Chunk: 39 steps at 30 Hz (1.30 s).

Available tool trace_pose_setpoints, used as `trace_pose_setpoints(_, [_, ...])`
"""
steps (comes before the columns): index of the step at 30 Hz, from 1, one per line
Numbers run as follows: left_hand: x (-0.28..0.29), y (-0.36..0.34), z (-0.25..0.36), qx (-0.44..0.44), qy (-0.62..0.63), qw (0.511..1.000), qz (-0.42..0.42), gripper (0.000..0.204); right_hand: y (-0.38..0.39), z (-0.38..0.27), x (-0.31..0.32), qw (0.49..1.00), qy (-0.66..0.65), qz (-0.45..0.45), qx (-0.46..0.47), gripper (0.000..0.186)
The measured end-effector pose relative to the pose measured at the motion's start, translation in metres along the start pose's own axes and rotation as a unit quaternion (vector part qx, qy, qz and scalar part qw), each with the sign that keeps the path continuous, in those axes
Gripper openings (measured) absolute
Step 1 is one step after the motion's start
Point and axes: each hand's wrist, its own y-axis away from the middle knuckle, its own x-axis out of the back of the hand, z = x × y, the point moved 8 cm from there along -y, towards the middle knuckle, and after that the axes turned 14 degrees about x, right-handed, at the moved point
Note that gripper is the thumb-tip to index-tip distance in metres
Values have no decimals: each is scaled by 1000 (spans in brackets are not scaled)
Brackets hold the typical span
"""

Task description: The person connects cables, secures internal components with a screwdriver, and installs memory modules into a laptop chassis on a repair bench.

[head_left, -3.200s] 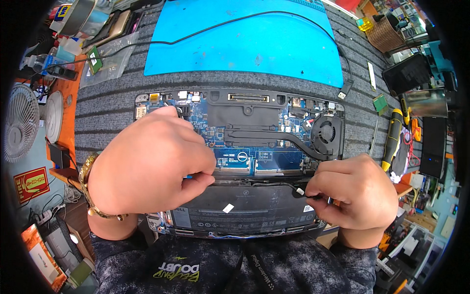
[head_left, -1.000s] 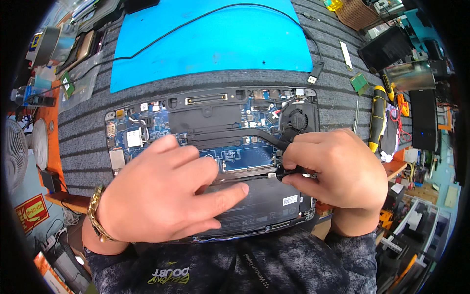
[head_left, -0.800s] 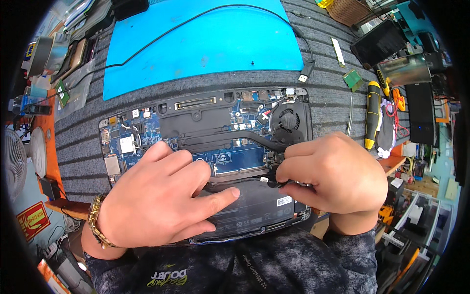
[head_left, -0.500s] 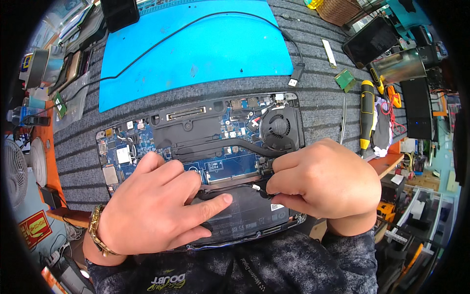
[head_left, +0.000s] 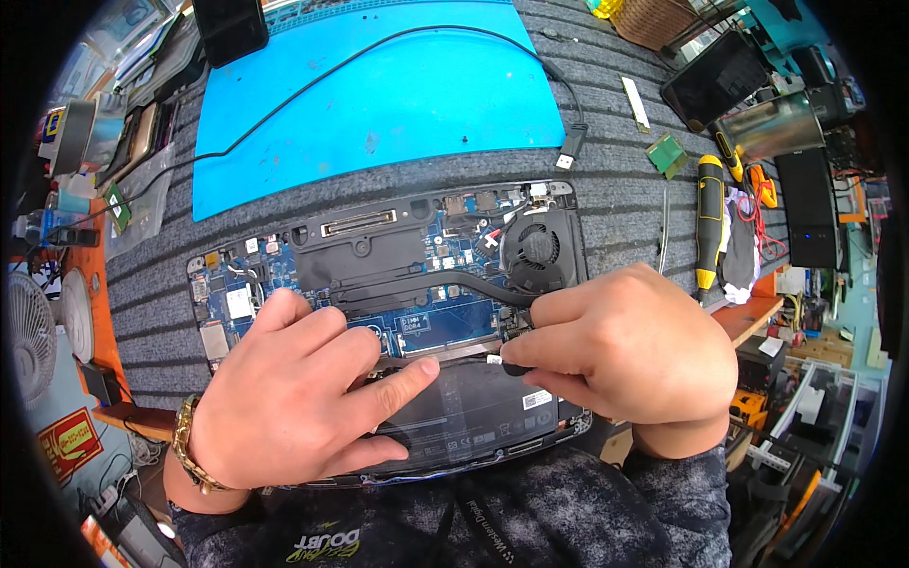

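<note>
An opened laptop (head_left: pixel 365 270), blue board (head_left: pixel 464 320) and dark fan (head_left: pixel 538 244) bare, lies on the grey tabletop (head_left: pixel 625 227). White lettering (head_left: pixel 413 325) marks the board; a white printed label (head_left: pixel 536 399) sits on the black battery (head_left: pixel 473 405). The left hand's (head_left: pixel 312 398) grip is loosely spread; the right hand's (head_left: pixel 625 350) pinches a dark piece (head_left: pixel 516 369).

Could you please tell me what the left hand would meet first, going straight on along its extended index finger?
The left hand would probably meet the gray strip at the far edge of the black battery, though depth is unclear and it might pass just above.
</note>
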Motion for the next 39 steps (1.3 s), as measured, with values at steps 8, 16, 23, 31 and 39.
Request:
trace_pose_setpoints(8, [-2, 3, 2, 10, -28, 1000, 1, 71, 1, -6, 0, 999, 19, -26, 1, 29])
trace_pose_setpoints(16, [-1, 3, 3, 3, -10, 1000, 1, 68, 7, -11, -1, 996, 25, -80, -38, 21])
trace_pose_setpoints(23, [-1, 4, 3, 1, -18, 1000, 2, 66, 7, -6, 1, 999, 6, -33, 8, 46])
trace_pose_setpoints(31, [-2, 6, 3, -19, -15, 1000, 5, 73, 37, 38, 56, 980, 30, 184, -75, 20])
trace_pose_setpoints(39, [-2, 7, 0, -46, -16, 998, 48, 80, 172, 138, 105, 831, 66, 412, -367, 41])
